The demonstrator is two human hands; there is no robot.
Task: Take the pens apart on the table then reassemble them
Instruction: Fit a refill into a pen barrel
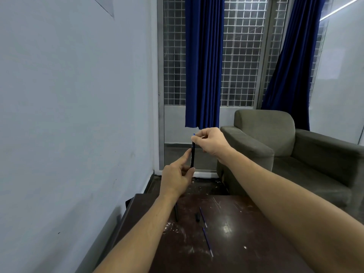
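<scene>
I hold a dark pen barrel (192, 156) upright in the air, beyond the table's far edge. My left hand (177, 179) grips its lower end, index finger stretched up along it. My right hand (209, 143) pinches the top, where a blue tip shows. On the dark wooden table (246, 233) lie two thin blue refills (203, 216) (207, 242), a small black pen part (197, 217) and a dark barrel (176, 213) partly hidden by my left forearm.
A grey wall runs along the left, close to the table's left edge. An olive armchair (285, 146) stands beyond the table at the right. Blue curtains (203, 62) hang over a grilled window behind.
</scene>
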